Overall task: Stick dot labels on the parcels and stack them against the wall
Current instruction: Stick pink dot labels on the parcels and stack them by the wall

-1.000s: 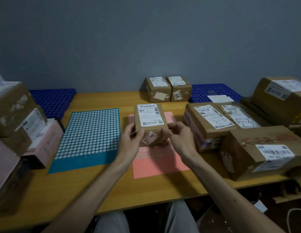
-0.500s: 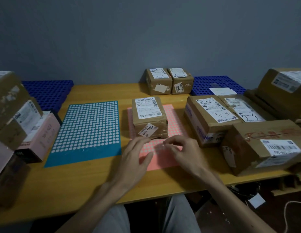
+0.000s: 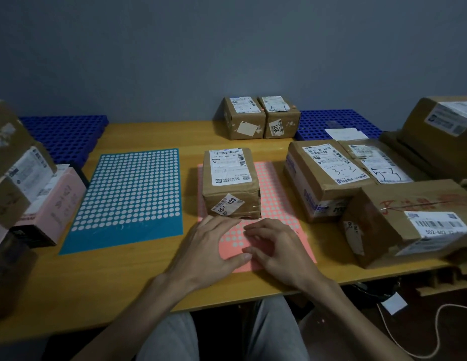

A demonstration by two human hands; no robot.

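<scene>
A small brown parcel with a white shipping label stands on the pink dot-label sheet at the table's middle. My left hand rests flat on the sheet's near left part, fingers spread. My right hand is beside it, fingers bent, fingertips touching the dots just in front of the parcel. Neither hand touches the parcel. A teal dot-label sheet lies to the left. Two small parcels stand side by side against the wall.
Larger brown parcels crowd the right of the yellow table. A stack of boxes fills the left edge. Blue perforated panels lie at the back on both sides. A cable lies on the floor.
Both hands set the small parcel down on the pink sheet and let go. They then drew back onto the sheet in front of it.
</scene>
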